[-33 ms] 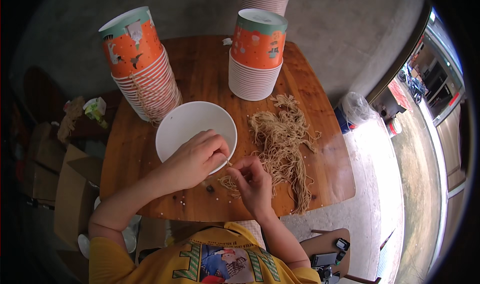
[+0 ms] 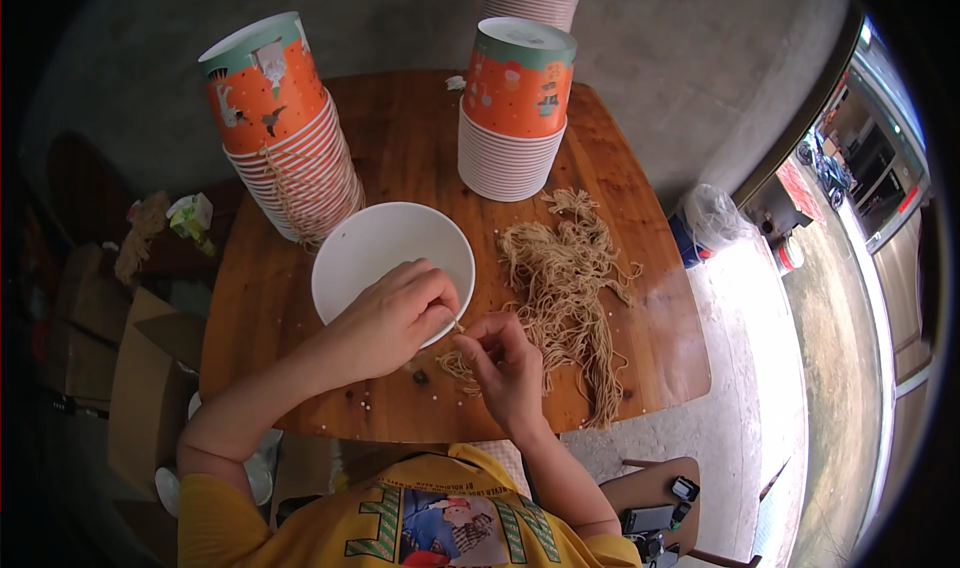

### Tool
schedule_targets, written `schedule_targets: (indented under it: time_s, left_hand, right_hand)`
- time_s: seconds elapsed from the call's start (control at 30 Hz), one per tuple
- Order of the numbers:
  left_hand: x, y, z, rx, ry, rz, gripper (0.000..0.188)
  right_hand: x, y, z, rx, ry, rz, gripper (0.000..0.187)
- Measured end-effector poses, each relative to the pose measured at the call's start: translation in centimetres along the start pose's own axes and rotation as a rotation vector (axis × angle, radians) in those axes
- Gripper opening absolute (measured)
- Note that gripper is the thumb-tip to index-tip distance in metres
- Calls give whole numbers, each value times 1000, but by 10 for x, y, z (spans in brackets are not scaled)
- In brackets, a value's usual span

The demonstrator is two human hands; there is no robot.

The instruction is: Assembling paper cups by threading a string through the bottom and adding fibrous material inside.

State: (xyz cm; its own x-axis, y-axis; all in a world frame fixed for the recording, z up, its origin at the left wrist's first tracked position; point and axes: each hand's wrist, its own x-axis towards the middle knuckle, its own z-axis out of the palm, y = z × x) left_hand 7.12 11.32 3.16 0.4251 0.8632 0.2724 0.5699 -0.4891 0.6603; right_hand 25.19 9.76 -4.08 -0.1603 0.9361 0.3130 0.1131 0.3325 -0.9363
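A white, round paper bucket (image 2: 350,258) lies with its open mouth facing me on the table, and its inside shows. My left hand (image 2: 405,308) is bent over its near right rim, with fingers closed in a pinch. Close beside it, my right hand (image 2: 503,363) pinches thumb against forefinger. A short bit of tan string (image 2: 458,325) runs between the two hands' fingertips; the rest of it is hidden. Right of the bucket spreads a tangled heap of tan strings (image 2: 565,278), its near strands lying next to my right hand.
Two tall stacks of orange and green paper buckets, the left stack (image 2: 265,98) draped with strings and the right stack (image 2: 515,88), stand at the back of the wooden table (image 2: 410,128). Small white beads dot the near edge. A chair (image 2: 690,478) holding dark devices is at lower right.
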Motion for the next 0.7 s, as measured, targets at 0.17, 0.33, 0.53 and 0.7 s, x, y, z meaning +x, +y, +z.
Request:
schedule_targets:
  time_s: [0.17,0.33,0.53,0.7]
  left_hand:
    - [0,0,0,-4,41,31,5]
    - [1,-4,1,-3,85,43,5]
    - [2,-5,0,21,95,42,4]
    - [2,-5,1,89,98,49,3]
  right_hand:
    - [-4,3,3,148,-35,107,14]
    - [-9,7,6,332,-102,219,15]
    - [-11,-1,8,483,-161,298,15]
    - [-14,-4,13,539,-211,283,13]
